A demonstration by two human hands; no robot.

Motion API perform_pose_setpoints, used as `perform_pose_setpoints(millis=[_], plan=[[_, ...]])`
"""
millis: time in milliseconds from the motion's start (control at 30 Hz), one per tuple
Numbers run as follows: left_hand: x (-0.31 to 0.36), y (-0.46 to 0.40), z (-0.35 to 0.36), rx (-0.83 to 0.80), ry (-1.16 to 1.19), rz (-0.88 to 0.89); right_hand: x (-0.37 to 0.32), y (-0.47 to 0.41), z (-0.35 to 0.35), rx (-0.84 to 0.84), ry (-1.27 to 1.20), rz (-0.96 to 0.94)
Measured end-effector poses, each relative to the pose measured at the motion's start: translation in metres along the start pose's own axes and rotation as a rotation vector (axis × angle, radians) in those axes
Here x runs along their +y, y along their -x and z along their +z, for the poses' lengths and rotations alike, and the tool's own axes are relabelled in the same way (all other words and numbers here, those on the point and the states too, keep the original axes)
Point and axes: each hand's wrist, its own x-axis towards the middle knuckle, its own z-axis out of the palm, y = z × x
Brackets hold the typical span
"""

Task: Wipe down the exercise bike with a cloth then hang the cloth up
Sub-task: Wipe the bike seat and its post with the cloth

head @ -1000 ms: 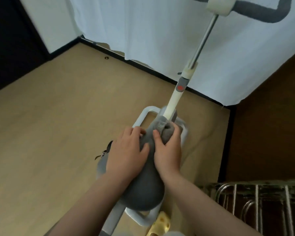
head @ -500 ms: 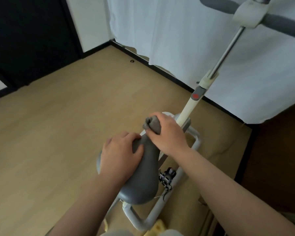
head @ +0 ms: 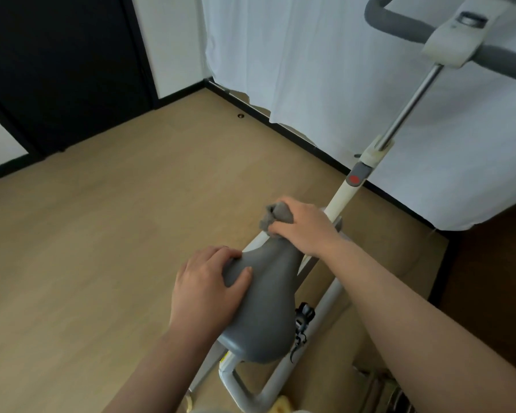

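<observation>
Exercise bike stands on wood floor, white curtain behind. Left hand grips the left edge of the grey saddle, thumb on top. Right hand is clenched round the bunched grey cloth at the saddle nose, just beside the white post.

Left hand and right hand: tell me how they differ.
The left hand grips the side of the saddle; the right hand clutches the bunched grey cloth. The left hand sits nearer the camera; the right hand is at the saddle's nose. Both are bare, with fingers curled.
</observation>
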Motion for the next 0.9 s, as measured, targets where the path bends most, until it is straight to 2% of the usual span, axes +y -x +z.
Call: perform_pose_setpoints(millis=[67,133,200,300,433,533,633,733,833,900], plan=[[-0.007,0.001,-0.004,-0.008,0.017,-0.008,-0.011,0.006,0.012,-0.018,0.114,-0.104],[-0.015,0.001,-0.006,-0.022,0.057,-0.016,-0.016,0.011,0.018,-0.100,0.091,-0.173],[-0.019,0.002,-0.009,-0.053,0.146,-0.047,-0.011,0.007,0.011,-0.112,0.019,-0.132],[-0.025,0.004,-0.013,-0.058,0.359,-0.163,-0.015,0.006,0.015,-0.035,0.154,-0.126],[-0.033,0.009,-0.013,-0.016,0.543,-0.273,-0.029,0.004,0.024,-0.190,0.103,-0.095],[-0.037,0.009,-0.012,-0.016,0.581,-0.301,-0.030,-0.001,0.020,-0.153,0.000,0.002],[-0.039,0.008,-0.011,-0.011,0.606,-0.328,-0.051,0.010,0.044,-0.092,0.135,-0.097],[-0.042,0.004,-0.013,-0.037,0.607,-0.331,-0.055,0.009,0.044,-0.150,-0.024,-0.091],[-0.045,0.004,-0.016,-0.065,0.604,-0.344,-0.056,0.006,0.045,-0.109,0.023,-0.068],[-0.047,0.002,-0.016,-0.034,0.613,-0.375,-0.069,0.012,0.052,-0.137,-0.047,-0.109]])
